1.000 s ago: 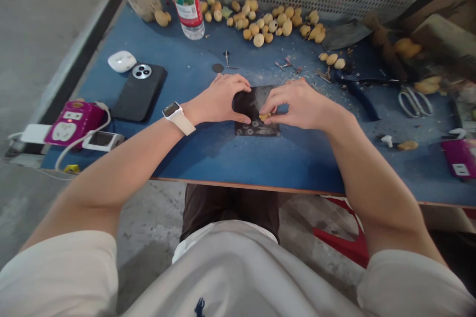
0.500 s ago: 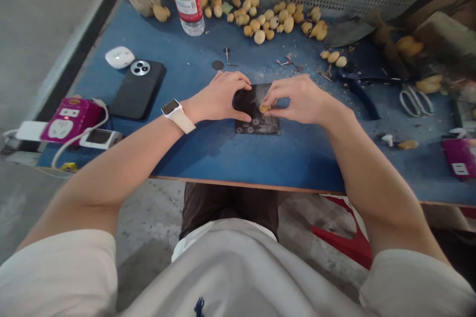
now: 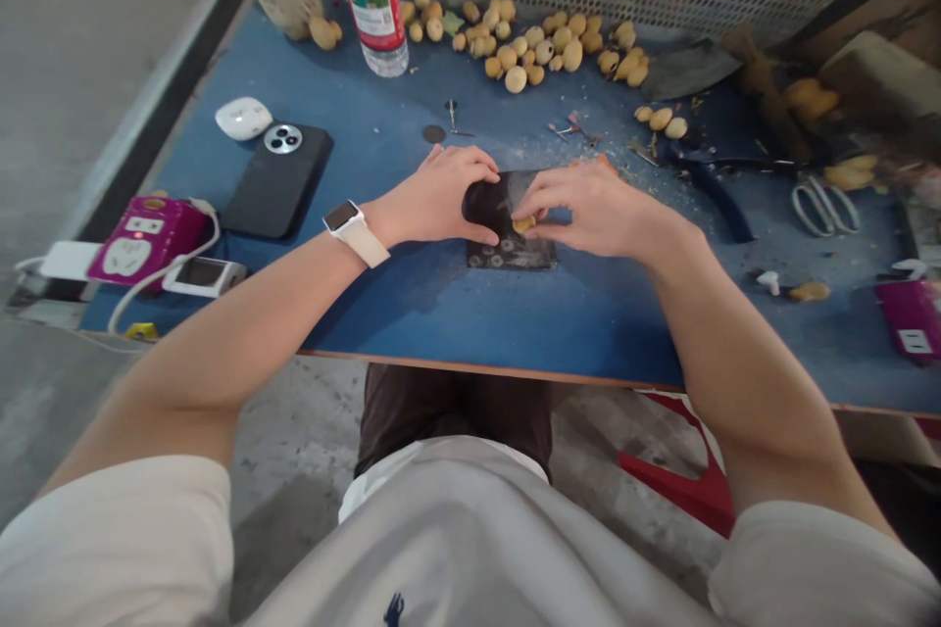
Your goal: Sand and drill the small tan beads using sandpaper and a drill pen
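Observation:
A black square of what looks like sandpaper (image 3: 491,255), with pale dusty ring marks, lies flat on the blue table. My left hand (image 3: 448,194) rests on its left side, thumb and fingers spread apart and pressing it down. Over the right part of the sheet, my right hand (image 3: 580,204) pinches a small yellow-tan gourd (image 3: 523,224) between thumb and fingers. The gourd's underside is against or just over the sheet; I cannot tell which. Most of the gourd is hidden by the fingers.
Many small gourds (image 3: 516,78) lie along the back by a metal mesh. A water bottle (image 3: 371,0) stands back left, near a phone (image 3: 277,178) and purple power strip (image 3: 147,240). Blue-handled pliers (image 3: 717,201) and scissors (image 3: 823,208) lie at right. Below is the table's front edge (image 3: 470,370).
My right hand has shifted slightly down and left with the gourd, its fingers curled over it more. The left hand stays in place on the sheet. The whole view has shifted slightly.

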